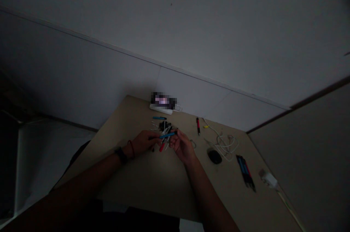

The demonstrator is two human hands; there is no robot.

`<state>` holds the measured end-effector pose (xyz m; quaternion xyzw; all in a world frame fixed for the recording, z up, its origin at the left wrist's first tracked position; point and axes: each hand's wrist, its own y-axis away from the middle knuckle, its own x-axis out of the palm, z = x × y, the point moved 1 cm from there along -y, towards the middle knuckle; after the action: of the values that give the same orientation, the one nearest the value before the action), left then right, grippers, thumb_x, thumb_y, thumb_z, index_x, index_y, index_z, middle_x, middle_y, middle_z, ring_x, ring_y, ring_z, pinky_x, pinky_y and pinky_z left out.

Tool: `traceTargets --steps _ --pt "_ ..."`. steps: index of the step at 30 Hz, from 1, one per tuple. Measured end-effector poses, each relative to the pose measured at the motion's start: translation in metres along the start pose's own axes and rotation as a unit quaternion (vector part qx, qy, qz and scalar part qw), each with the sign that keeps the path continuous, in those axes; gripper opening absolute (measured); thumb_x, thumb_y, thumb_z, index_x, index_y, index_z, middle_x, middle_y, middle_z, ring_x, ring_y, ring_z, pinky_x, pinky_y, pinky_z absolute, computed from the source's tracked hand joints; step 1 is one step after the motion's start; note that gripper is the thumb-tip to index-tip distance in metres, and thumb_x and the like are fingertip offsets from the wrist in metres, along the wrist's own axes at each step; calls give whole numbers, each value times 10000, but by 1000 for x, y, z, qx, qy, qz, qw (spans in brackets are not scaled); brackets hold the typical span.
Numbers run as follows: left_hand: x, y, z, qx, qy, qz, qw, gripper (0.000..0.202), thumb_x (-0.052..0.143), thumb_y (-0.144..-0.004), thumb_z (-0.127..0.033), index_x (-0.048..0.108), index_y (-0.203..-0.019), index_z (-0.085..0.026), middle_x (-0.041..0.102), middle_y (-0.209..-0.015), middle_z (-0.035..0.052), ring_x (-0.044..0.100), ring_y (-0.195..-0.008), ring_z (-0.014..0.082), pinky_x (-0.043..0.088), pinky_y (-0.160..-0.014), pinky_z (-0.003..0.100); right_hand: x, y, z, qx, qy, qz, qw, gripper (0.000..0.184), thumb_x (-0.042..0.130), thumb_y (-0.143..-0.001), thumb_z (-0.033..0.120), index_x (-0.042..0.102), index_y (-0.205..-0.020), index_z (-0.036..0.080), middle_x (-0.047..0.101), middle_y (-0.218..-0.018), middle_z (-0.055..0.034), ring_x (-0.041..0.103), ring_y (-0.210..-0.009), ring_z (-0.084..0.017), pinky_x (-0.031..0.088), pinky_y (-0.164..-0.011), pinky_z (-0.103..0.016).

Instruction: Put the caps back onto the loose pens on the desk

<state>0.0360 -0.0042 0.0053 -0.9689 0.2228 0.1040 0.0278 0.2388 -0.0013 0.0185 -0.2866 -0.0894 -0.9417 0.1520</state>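
A blue pen [167,135] is held above a heap of pen parts [164,126], well in from the near edge of the table [147,184]. The left hand [146,140] has fingers pinching its left end; the right hand [183,147] grips its dark right end. Tabletop separates that hand from the mouse [214,157].

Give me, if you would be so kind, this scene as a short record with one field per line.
Left hand: at the blue end of a blue pen
Right hand: holding the pen's dark end
Near the hands: jumble of small parts, mostly black and white
Beyond the jumble: second blue pen
To the right: red-and-black pen, white cable, black mouse, cluster of pens
Surface: beige table
Lighting: dim
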Motion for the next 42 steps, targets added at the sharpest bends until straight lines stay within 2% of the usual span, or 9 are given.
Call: traceTargets --steps 10,17,32,38,42 --pt "0 -1 4 11 -16 4 1000 310 597 -898 -414 745 -886 -142 621 -570 -13 552 -500 107 408 -544 210 1 0 0 -8 2 -3 1000 245 737 -835 383 700 -938 164 689 -629 -9 628 -520 -117 518 -499 -197" --pt "-1 1 -4 33 -29 2 999 289 561 -923 -365 745 -862 -151 594 -547 -22 549 -494 104 418 -557 206 -1 -1 0 -6 3 -3 1000 243 740 -825 388 702 -930 173 695 -637 -11 629 -530 -124 516 -501 -207" --pt "1 2 -4 9 6 -1 1000 331 565 -921 -420 725 -830 -145 599 -565 -14 552 -495 107 412 -529 207 1 0 0 2 -4 -8 1000 246 744 -817 389 699 -933 177 689 -625 -4 622 -517 -122 511 -490 -204" --pt "0 0 -2 14 -9 0 1000 329 574 -916 -420 727 -821 -145 595 -554 -15 544 -490 101 406 -523 203 1 0 1 4 3 -8 1000 242 747 -819 403 689 -917 189 681 -622 0 625 -521 -119 507 -489 -200" --pt "0 -1 1 12 3 6 1000 329 582 -911 -425 716 -820 -139 635 -622 -3 551 -494 95 413 -519 204 0 0 1 7 2 -8 1000 255 736 -830 411 689 -936 184 686 -633 -2 627 -526 -116 515 -503 -200"
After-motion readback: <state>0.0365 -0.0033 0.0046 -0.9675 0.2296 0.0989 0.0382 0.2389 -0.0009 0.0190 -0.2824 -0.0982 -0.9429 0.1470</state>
